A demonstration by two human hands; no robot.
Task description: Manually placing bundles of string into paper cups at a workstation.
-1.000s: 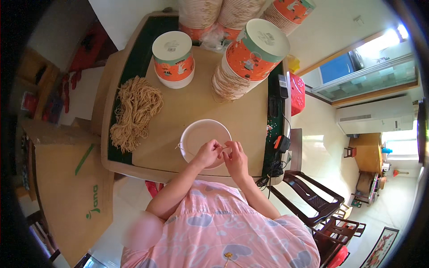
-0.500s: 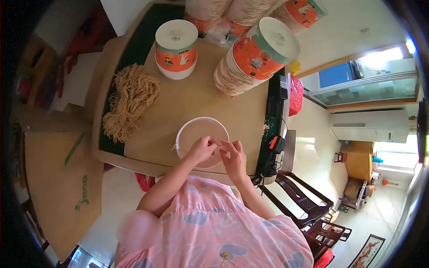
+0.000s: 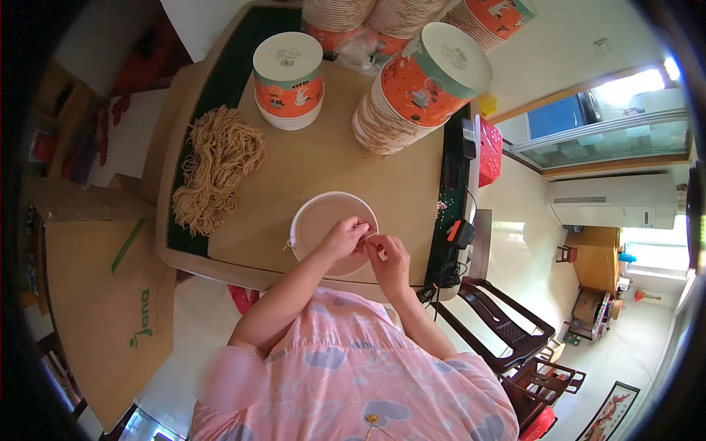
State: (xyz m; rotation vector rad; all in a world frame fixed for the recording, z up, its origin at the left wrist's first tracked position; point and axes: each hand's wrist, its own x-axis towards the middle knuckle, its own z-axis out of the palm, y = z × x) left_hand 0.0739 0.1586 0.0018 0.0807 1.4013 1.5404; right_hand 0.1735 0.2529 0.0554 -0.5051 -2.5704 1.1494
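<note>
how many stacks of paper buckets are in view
5: a short stack front left, a taller stack front right, and behind them a left rear stack, a middle rear stack and a right rear stack. The top edge cuts the rear three; more may be hidden.

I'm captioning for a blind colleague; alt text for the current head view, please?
A person's left hand and right hand are close together over a white tub on a table. Beige strings lie left; upturned orange-patterned tubs stand stacked beyond.
</note>
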